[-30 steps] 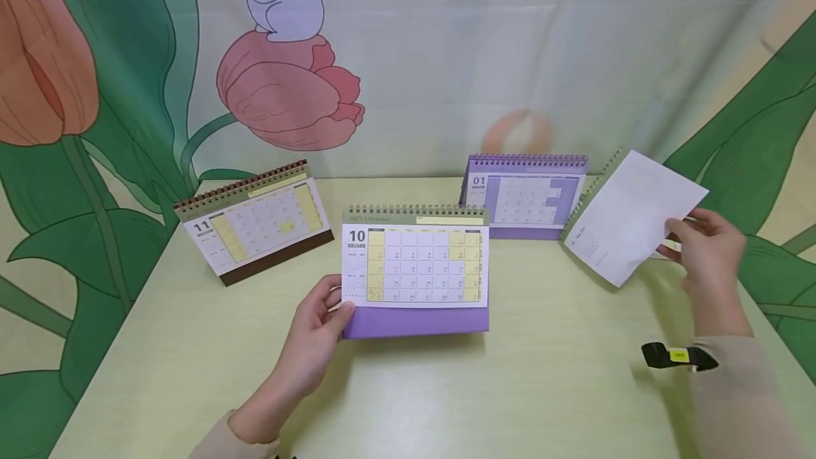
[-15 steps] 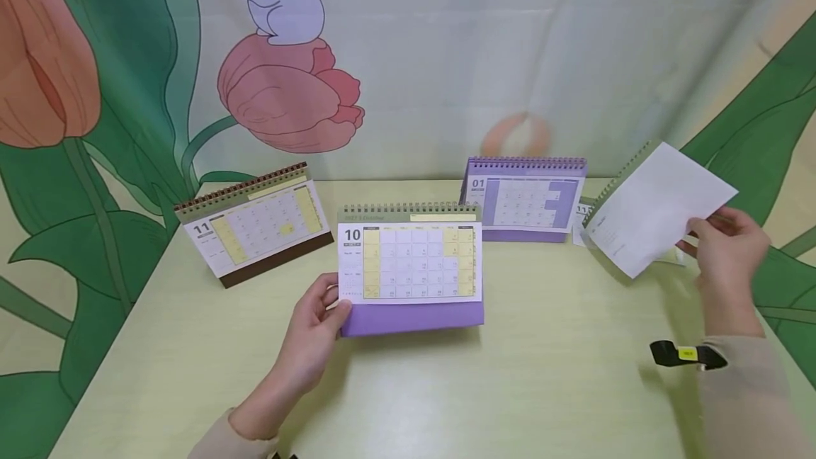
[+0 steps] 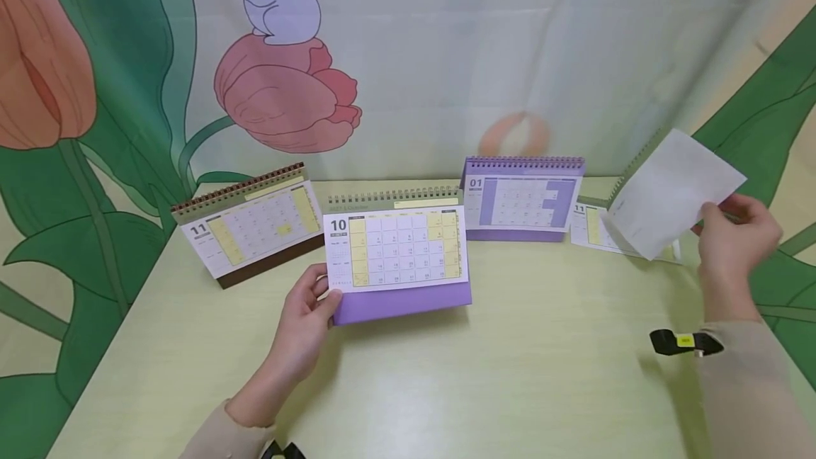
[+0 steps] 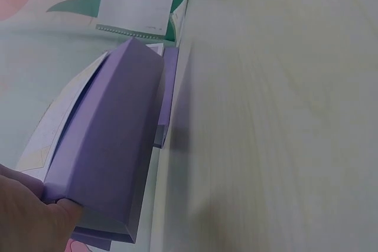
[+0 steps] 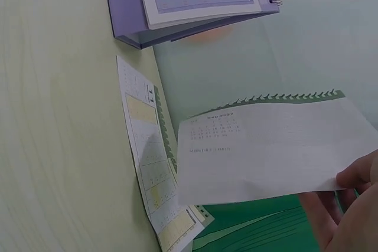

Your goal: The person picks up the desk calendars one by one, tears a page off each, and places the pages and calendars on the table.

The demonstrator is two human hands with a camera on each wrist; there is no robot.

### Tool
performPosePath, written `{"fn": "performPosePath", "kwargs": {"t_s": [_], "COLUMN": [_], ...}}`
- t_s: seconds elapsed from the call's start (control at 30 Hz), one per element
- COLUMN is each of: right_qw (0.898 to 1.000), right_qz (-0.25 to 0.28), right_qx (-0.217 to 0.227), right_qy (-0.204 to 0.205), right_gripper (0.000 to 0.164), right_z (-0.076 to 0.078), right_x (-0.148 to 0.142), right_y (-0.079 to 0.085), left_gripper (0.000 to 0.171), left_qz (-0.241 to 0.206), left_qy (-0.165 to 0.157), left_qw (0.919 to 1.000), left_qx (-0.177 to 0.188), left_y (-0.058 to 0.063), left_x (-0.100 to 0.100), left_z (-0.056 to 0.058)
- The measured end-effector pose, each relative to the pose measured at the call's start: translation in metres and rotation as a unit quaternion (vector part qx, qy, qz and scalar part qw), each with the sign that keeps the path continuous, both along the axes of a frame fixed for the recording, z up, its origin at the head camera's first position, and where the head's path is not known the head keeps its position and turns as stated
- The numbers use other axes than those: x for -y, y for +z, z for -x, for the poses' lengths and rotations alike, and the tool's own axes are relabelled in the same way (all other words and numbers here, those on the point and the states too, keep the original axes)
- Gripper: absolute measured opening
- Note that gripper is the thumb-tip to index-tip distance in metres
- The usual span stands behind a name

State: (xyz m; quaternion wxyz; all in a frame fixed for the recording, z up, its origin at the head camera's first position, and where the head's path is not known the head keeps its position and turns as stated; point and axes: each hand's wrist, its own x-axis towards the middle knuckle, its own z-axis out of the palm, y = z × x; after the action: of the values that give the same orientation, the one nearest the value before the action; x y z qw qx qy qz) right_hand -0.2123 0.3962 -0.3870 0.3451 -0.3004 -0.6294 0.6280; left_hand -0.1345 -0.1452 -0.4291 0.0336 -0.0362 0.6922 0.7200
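Note:
My left hand [image 3: 302, 328] grips the lower left corner of a purple desk calendar [image 3: 401, 296] whose top page reads 10. The calendar tilts slightly and hangs over the table, its purple base facing the left wrist view. Between the thumb and fingers of my right hand [image 3: 736, 250] is a loose calendar page [image 3: 676, 193], mostly white, with a torn row of binding holes along its green edge. Small print shows on this page [image 5: 266, 151] in the right wrist view. Beneath it, a second loose page [image 3: 588, 225] marked 11 lies on the table, partly covered.
At the back stands a purple desk calendar [image 3: 523, 204] reading 01. On the left is a brown-based desk calendar [image 3: 255, 225] reading 11. Behind the pale table [image 3: 510, 374] hangs a curtain [image 3: 408, 76] printed with tulips.
My right hand has carried the loose page right and toward the back, exposing the page marked 11 below. My left hand has shifted the October calendar up and left, tilting it slightly.

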Motion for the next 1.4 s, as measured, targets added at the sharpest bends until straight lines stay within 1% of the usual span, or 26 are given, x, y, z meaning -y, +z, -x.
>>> {"fn": "performPosePath", "kwargs": {"t_s": [0.03, 0.1, 0.2, 0.27, 0.3, 0.4, 0.47, 0.6, 0.67, 0.73, 0.83, 0.9, 1.0, 1.07, 1.2, 1.33, 1.4], "right_qw": [1.000, 0.997, 0.986, 0.976, 0.973, 0.962, 0.952, 0.927, 0.911, 0.898, 0.878, 0.869, 0.857, 0.848, 0.821, 0.797, 0.789], "right_qz": [-0.014, -0.065, -0.139, -0.185, -0.200, -0.248, -0.287, -0.365, -0.402, -0.432, -0.475, -0.494, -0.514, -0.525, -0.553, -0.577, -0.584], "right_qx": [0.003, 0.025, 0.065, 0.081, 0.080, 0.070, 0.055, 0.008, -0.008, -0.010, 0.004, 0.015, 0.038, 0.064, 0.110, 0.121, 0.122], "right_qy": [-0.009, -0.034, -0.068, -0.084, -0.087, -0.091, -0.092, -0.091, -0.088, -0.077, -0.052, -0.030, 0.002, 0.028, 0.086, 0.129, 0.142], "right_gripper": [0.022, 0.022, 0.023, 0.023, 0.024, 0.018, 0.016, 0.021, 0.021, 0.022, 0.023, 0.023, 0.022, 0.023, 0.026, 0.027, 0.026], "right_z": [0.002, 0.005, 0.010, 0.013, 0.015, 0.018, 0.020, 0.023, 0.024, 0.025, 0.027, 0.027, 0.027, 0.027, 0.023, 0.020, 0.019], "right_x": [0.000, 0.001, 0.004, 0.006, 0.006, 0.005, 0.005, 0.007, 0.008, 0.009, 0.010, 0.010, 0.011, 0.012, 0.014, 0.015, 0.016], "right_y": [0.000, -0.002, -0.004, -0.005, -0.006, -0.009, -0.012, -0.017, -0.020, -0.023, -0.029, -0.033, -0.035, -0.035, -0.033, -0.035, -0.036], "left_gripper": [0.035, 0.035, 0.035, 0.035, 0.035, 0.035, 0.035, 0.035, 0.034, 0.034, 0.034, 0.034, 0.034, 0.034, 0.034, 0.034, 0.034], "left_qz": [-0.002, -0.004, -0.007, -0.010, -0.012, -0.017, -0.019, -0.018, -0.019, -0.020, -0.022, -0.023, -0.023, -0.023, -0.024, -0.025, -0.025], "left_qy": [0.001, 0.003, 0.006, 0.007, 0.006, 0.003, 0.001, 0.000, 0.000, 0.000, 0.000, -0.001, -0.003, -0.003, -0.005, -0.006, -0.006], "left_qw": [1.0000, 1.0000, 0.9999, 0.9999, 0.9999, 0.9998, 0.9998, 0.9998, 0.9998, 0.9998, 0.9997, 0.9997, 0.9997, 0.9997, 0.9997, 0.9996, 0.9996], "left_qx": [0.001, 0.003, 0.005, 0.006, 0.006, 0.007, 0.007, 0.007, 0.006, 0.006, 0.007, 0.007, 0.008, 0.009, 0.009, 0.011, 0.012], "left_y": [0.000, 0.000, 0.001, 0.001, 0.001, 0.001, 0.001, 0.000, 0.000, 0.000, 0.000, 0.000, 0.000, 0.000, 0.000, 0.000, 0.000], "left_x": [0.000, 0.000, 0.000, 0.000, 0.000, 0.000, 0.000, -0.001, -0.001, -0.001, -0.001, -0.001, -0.001, -0.001, 0.000, 0.000, 0.000], "left_z": [0.000, 0.000, -0.001, -0.001, -0.001, -0.001, -0.001, -0.003, -0.003, -0.004, -0.004, -0.004, -0.005, -0.005, -0.005, -0.005, -0.005]}}
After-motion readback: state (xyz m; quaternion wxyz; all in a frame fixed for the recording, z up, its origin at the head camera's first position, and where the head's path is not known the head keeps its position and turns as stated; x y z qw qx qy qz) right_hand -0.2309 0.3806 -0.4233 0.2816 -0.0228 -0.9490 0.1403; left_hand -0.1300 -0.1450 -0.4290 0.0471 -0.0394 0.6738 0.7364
